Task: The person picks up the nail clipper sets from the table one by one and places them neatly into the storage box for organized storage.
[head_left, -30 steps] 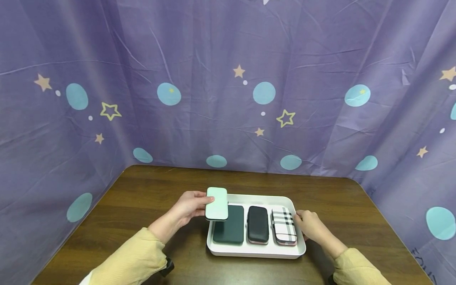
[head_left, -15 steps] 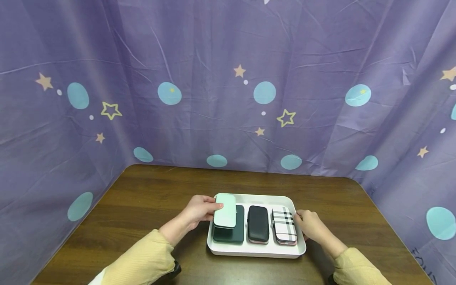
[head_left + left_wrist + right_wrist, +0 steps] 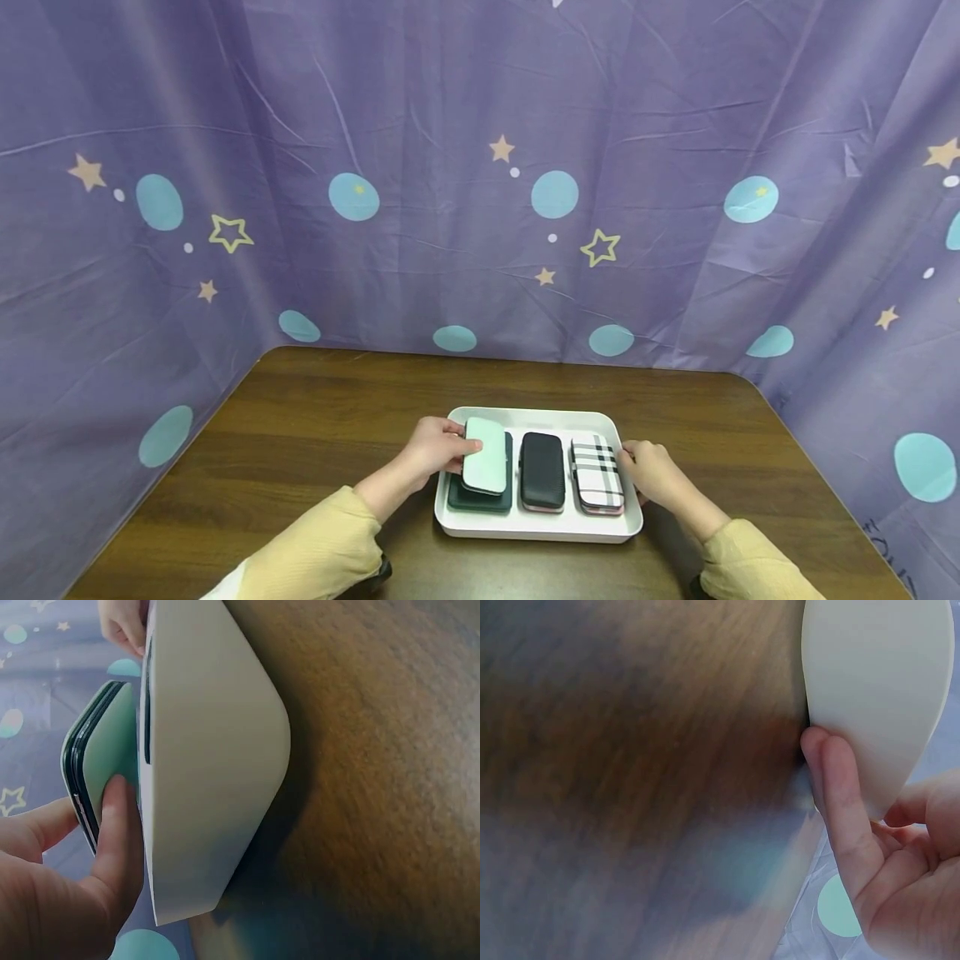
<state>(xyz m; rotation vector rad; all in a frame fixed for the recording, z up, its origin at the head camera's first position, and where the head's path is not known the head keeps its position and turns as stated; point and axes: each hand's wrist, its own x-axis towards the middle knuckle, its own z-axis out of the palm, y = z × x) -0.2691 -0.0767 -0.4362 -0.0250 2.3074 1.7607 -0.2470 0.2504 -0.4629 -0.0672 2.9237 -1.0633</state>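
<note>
My left hand [image 3: 438, 447] pinches a slim mint-green case [image 3: 485, 456] with rounded corners, thumb on one face and fingers on the other. The left wrist view shows the case [image 3: 109, 746] held just above the rim of a white tray [image 3: 217, 720]. Beneath it in the head view lies a flat dark green case [image 3: 480, 502], partly covered. A black case [image 3: 542, 471] and a white plaid case [image 3: 597, 475] lie side by side to its right in the tray. At the tray's right end, my right hand [image 3: 654, 472] holds the side wall, fingers along the outside [image 3: 847, 795].
The tray stands on a brown wooden table [image 3: 360, 375]. A purple curtain [image 3: 450, 167] with stars and ovals hangs behind and on both sides of the table.
My left hand has carried the mint-green case to the right and lower, from the tray's left edge to over the dark green case. My right hand has stayed at the tray's side.
</note>
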